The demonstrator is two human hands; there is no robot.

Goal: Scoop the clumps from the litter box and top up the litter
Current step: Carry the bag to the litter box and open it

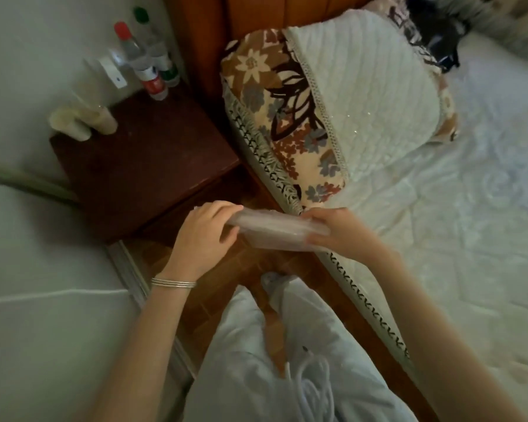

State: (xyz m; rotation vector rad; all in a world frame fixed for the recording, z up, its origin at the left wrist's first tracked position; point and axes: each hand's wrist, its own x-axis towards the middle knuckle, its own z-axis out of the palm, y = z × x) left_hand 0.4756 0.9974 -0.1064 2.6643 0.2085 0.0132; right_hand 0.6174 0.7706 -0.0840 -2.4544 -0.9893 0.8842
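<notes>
Gripping plastic bag (273, 231) between them, left hand (201, 237) and right hand (340, 231)

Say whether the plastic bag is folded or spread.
Folded: plastic bag forms a flat layered strip between left hand and right hand.

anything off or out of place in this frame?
Nothing spilled or broken shows. One oddity for this task: no litter box or scoop is in view. The left hand and right hand grip a folded clear bag between the nightstand and the bed. Bottles stand on the nightstand.
</notes>
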